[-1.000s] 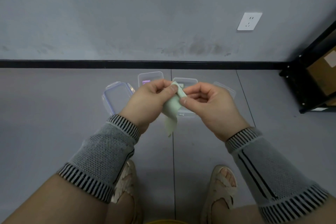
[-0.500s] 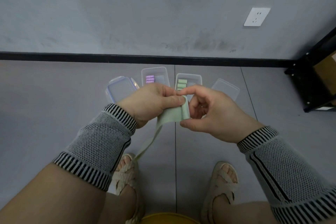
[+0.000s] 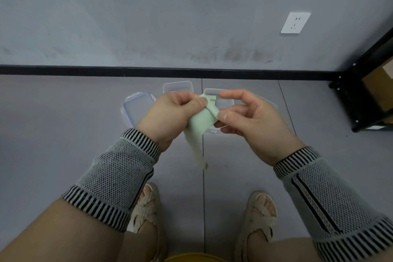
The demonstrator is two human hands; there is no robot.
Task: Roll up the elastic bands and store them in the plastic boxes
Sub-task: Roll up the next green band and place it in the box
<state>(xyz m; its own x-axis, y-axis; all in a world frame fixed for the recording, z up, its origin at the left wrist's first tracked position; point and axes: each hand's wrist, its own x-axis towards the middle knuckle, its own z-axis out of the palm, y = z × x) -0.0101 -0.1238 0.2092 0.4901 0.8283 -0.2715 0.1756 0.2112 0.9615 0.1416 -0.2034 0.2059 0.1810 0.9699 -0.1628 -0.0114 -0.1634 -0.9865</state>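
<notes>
**Green band: roll barely started, tail hanging loose**

Since half a second back the band's tail has pulled up off the left sandal side and now hangs free, and the rolled end has tipped from upright to slanted between my hands.

Fingers first: left thumb [image 3: 201,101] is pressed on the upper end of the little roll, with the other fingers curled under it, so the left hand [image 3: 170,115] is pinching the elastic band [image 3: 202,121]. Right thumb [image 3: 225,115] pushes on the lower end of the roll; the right hand [image 3: 251,119] has its index finger lifted off and hooked above, and the lower fingers curl under. I'd call that a grasp by thumb and lower fingers, held that way so the index can come over and turn the roll another wrap.

Everything else relative to the band: the flat part fans out below the roll and narrows into a blurred tail hanging down over the floor seam. Right behind it sits the open plastic box [image 3: 223,103], mostly hidden, probably where this one goes. Another clear box [image 3: 177,87] is behind and left, a purple-edged lid [image 3: 138,108] further left.

Most of the rolling is left to do, I reckon.
</notes>
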